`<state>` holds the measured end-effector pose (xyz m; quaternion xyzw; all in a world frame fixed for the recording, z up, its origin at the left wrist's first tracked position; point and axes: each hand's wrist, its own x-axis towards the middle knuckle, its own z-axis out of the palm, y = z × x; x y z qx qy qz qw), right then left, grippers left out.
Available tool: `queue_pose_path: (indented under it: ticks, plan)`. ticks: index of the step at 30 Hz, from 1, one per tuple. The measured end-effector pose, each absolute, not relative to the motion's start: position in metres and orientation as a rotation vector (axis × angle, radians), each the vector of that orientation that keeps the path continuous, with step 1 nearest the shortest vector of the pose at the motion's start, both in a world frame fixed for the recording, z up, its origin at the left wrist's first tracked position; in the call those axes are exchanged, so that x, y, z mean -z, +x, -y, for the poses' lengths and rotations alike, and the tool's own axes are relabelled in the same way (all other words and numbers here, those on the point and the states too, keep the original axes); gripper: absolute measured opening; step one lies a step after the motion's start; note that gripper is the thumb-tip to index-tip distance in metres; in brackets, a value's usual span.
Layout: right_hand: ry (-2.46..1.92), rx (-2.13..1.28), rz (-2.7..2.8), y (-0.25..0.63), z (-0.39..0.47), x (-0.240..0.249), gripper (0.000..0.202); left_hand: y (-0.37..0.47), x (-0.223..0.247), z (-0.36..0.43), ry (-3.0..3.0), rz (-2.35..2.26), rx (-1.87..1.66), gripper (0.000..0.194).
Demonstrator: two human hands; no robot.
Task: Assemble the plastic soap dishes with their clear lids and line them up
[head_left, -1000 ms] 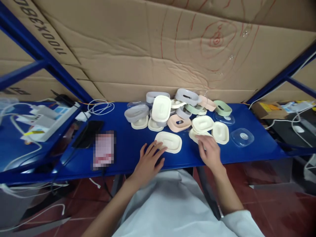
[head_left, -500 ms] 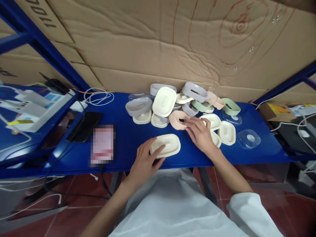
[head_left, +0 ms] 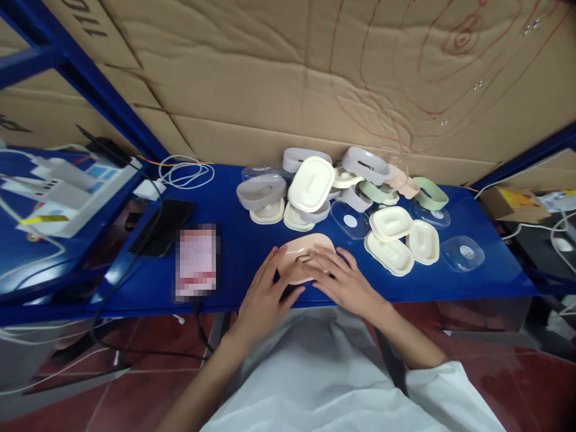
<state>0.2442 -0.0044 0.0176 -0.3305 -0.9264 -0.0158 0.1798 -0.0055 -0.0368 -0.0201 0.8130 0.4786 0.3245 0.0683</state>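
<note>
A peach oval dish with a slot [head_left: 294, 259] lies near the front edge of the blue table [head_left: 243, 273], where the cream piece was; that piece is now hidden from sight. My left hand [head_left: 269, 294] holds the peach dish at its left side, fingers curved round the rim. On the dish's right side rest the spread fingers of my right hand [head_left: 344, 279]. Just behind are a clear lid with a white label [head_left: 350, 221] and several cream lids [head_left: 389, 255].
Behind stands a pile of grey dishes [head_left: 366, 166], cream lids and a green dish [head_left: 431, 194]. Another clear lid [head_left: 462, 253] lies at the right. On the left are a pixelated pink item [head_left: 195, 261], a dark phone-like slab [head_left: 162, 228] and a coiled white cable [head_left: 186, 174].
My right hand has brought the peach dish from the pile towards me, over the cream piece by my left hand. A clear lid behind it is uncovered. The view has shifted slightly.
</note>
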Motion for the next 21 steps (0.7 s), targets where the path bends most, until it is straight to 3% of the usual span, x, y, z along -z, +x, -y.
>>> queue_pose_path:
  ticks: [21]
  plan:
    - [-1.030, -0.075, 2.469, 0.252, 0.008, -0.004, 0.033, -0.004, 0.019, 0.037, 2.264, -1.458, -0.922, 0.049]
